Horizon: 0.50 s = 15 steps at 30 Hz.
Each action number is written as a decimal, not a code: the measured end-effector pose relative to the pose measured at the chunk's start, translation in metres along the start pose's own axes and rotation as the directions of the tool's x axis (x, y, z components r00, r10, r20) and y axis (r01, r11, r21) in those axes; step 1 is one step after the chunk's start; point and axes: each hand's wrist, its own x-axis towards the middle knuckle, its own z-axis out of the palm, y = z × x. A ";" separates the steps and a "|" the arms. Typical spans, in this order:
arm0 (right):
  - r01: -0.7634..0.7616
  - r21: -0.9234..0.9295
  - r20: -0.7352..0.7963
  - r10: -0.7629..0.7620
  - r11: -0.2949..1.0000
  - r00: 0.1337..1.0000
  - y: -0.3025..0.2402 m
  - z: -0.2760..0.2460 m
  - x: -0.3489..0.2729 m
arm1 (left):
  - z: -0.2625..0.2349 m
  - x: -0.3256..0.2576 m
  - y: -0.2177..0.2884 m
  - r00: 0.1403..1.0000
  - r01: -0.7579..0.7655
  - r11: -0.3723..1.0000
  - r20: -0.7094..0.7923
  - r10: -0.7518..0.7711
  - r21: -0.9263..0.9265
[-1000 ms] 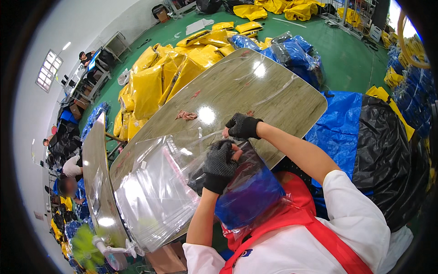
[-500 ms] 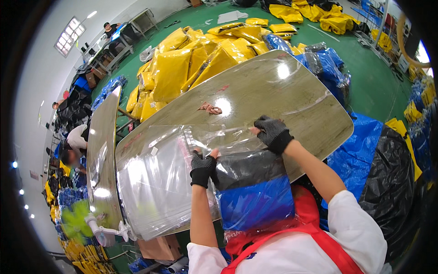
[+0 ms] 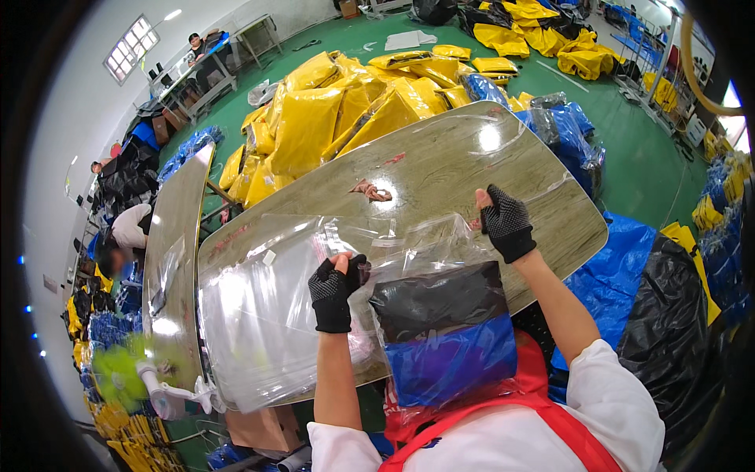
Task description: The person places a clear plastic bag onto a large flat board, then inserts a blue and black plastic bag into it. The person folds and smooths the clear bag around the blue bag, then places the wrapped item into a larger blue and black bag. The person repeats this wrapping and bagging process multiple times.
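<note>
A bagged black-and-blue bundle (image 3: pixel 448 334) at the near edge of the desk (image 3: pixel 448 169), with two gloved hands by its far corners.
The bundle lies flat in its clear bag (image 3: pixel 431 240), close against the person's red apron (image 3: pixel 536 366), loose film reaching out beyond its far side; the left hand (image 3: pixel 338 291) is half closed at the film's left, the right hand (image 3: pixel 506 226) has curled fingers and its thumb out, and I can't tell from here whether either pinches the film; clear bags (image 3: pixel 259 315) are stacked to the left.
</note>
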 end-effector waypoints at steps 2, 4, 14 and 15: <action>0.180 0.064 -0.028 -0.178 0.982 0.984 0.000 0.012 0.007 | -0.012 0.018 -0.023 0.997 -0.061 0.996 -0.036 0.064 0.071; 0.266 0.080 0.059 -0.271 0.961 0.961 -0.022 0.026 0.001 | -0.017 0.038 -0.046 0.987 0.111 0.947 -0.145 -0.069 0.302; 0.645 -0.108 0.625 -0.453 0.757 0.636 -0.036 0.141 0.011 | 0.003 0.029 -0.027 0.993 0.088 0.995 0.078 -0.084 -0.049; 0.699 -0.117 0.606 -0.507 0.705 0.613 -0.035 0.148 0.012 | 0.002 0.025 -0.022 0.994 0.042 0.998 0.105 -0.037 -0.052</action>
